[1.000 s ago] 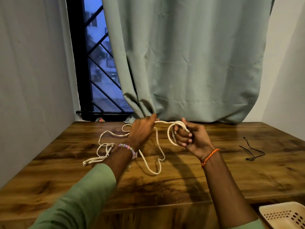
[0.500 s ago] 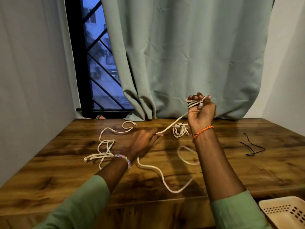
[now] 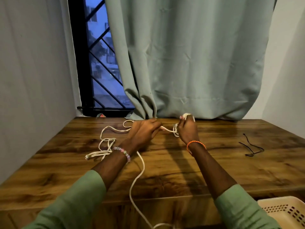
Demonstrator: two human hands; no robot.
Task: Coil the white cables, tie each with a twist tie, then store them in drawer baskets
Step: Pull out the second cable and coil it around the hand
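Two hands on the white cable (image 3: 139,171): your right hand (image 3: 187,128) grips its coiled loops at the counter's (image 3: 231,166) far edge, left hand (image 3: 143,133) pinches the strand beside it, slack trailing off the near edge.

Both forearms reached fwd over the table, green sleeves pushed back to mid-forearm. The left hand (image 3: 143,132), back up, had its fingers curled and pinching the white cable (image 3: 168,129) at the fingertips, beaded bracelet at the wrist. The right hand (image 3: 187,128), raised slightly w/ an orange cord bracelet at the wrist, gripped loops of the same cable wound round its fingers (image 3: 186,116). Hands sat close together, not touching.
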